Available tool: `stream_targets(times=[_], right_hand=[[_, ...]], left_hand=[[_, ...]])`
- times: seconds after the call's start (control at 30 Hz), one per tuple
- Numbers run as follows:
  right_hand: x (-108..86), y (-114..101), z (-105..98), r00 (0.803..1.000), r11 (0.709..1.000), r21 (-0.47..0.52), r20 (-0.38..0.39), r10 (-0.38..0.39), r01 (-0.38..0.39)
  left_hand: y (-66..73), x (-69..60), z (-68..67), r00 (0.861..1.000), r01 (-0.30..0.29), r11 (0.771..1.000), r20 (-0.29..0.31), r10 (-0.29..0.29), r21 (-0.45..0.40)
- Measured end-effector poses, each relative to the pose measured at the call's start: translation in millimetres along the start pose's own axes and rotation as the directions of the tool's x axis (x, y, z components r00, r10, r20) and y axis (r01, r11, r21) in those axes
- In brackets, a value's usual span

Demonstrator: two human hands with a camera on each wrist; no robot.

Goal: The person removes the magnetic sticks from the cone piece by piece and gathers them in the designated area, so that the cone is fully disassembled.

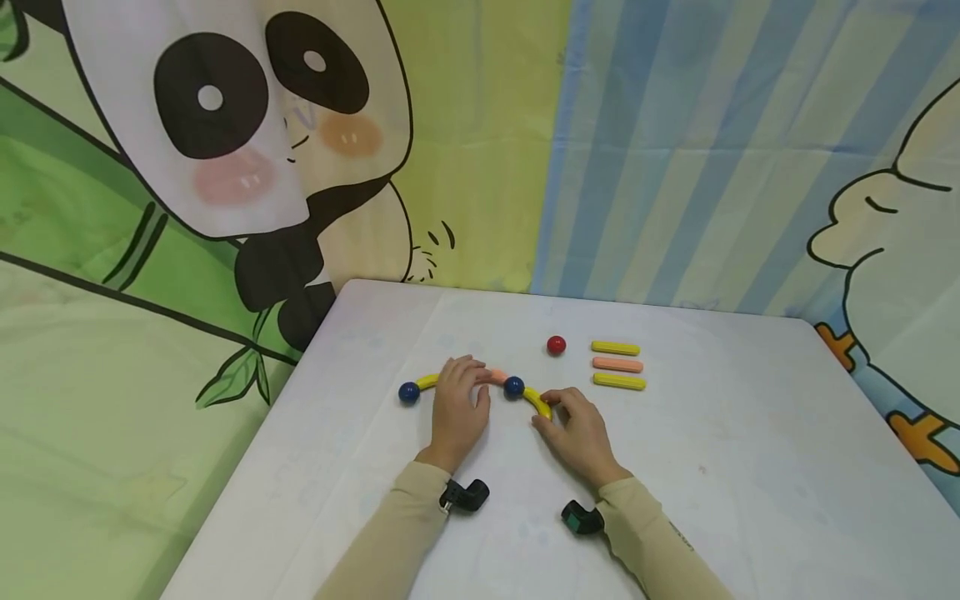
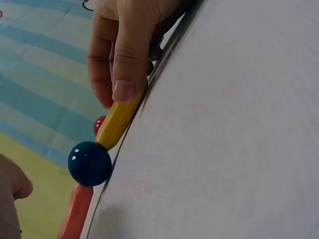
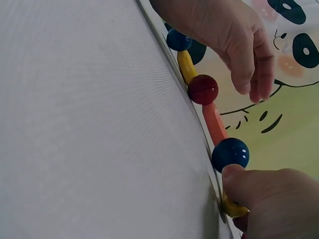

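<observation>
A chain of toy balls and curved sticks lies on the table: a blue ball [image 1: 408, 392], a yellow curved stick [image 1: 427, 382], a red ball [image 3: 203, 89], an orange curved stick [image 1: 497, 377], a second blue ball [image 1: 513, 387] and another yellow curved stick [image 1: 534, 400]. My right hand [image 1: 581, 435] pinches that last yellow stick between thumb and fingers, at the chain's right end. Over the chain's middle, my left hand [image 1: 459, 412] hovers with relaxed fingers, holding nothing; from the head it hides the chain's red ball. The right wrist view shows a gap between left fingers and chain.
Behind the chain sits a loose red ball [image 1: 556, 345]. To its right lie a yellow straight stick [image 1: 615, 347], an orange straight stick [image 1: 617, 364] and a second yellow straight stick [image 1: 618, 381]. A printed cloth [image 1: 480, 150] hangs behind the white table [image 1: 750, 500].
</observation>
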State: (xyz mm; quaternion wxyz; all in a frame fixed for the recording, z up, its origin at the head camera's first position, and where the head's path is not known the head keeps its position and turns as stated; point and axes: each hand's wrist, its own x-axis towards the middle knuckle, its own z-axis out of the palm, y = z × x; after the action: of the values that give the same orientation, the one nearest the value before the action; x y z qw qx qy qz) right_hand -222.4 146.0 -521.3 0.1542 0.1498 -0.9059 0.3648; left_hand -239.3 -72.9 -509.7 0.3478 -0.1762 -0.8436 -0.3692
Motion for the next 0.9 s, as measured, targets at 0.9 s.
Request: stream_targets(times=[0.9], right_hand=[[0.1, -5, -3, 0.992, 0.994, -0.105, -0.127, 0.000, -0.013]], left_hand=[[7.2, -10.9, 8.2, 0.921, 0.108, 0.994, 0.374, -0.108, 0.021]])
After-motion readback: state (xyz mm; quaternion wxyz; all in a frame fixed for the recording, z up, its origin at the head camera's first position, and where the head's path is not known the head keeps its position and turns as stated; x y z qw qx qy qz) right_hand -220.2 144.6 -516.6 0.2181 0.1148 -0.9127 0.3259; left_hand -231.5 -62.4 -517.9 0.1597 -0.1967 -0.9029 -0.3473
